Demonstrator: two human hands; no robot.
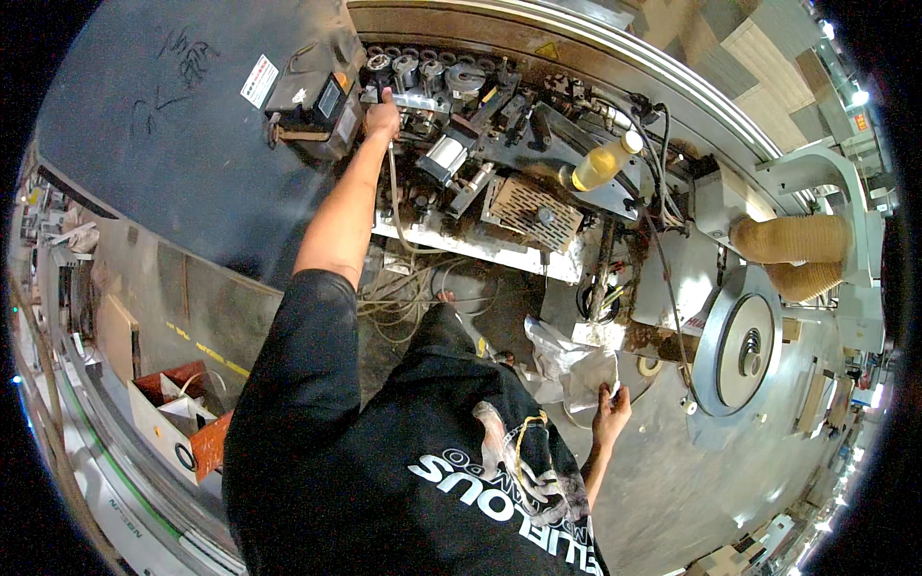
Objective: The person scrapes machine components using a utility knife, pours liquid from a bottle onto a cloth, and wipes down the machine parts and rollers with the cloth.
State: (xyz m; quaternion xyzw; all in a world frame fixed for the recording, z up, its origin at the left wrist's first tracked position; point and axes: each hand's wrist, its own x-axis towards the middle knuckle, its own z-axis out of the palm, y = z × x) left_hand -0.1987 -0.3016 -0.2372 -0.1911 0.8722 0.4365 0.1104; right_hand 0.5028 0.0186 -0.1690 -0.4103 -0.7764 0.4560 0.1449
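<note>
My left hand (382,117) is stretched out over the machine and closed round the dark-tipped end of a thin hose (392,178). From the hand, the hose runs down past the machine's pale front edge towards loose coils below. Just beyond my fingers stands a row of round metal parts (405,69). A silver cylinder (444,156) and a slotted metal plate (538,213) lie to the right of that hand. Lower right, my right hand (611,413) pinches a crumpled whitish sheet (576,363), cloth or plastic, hanging in folds in front of me.
A bottle of yellow liquid (600,165) stands on the machine. Left of it are a dark box (312,106) and a broad dark panel (173,144). A large spool (744,341) and ribbed duct (792,240) are at right. Hose coils (399,298) hang near my legs.
</note>
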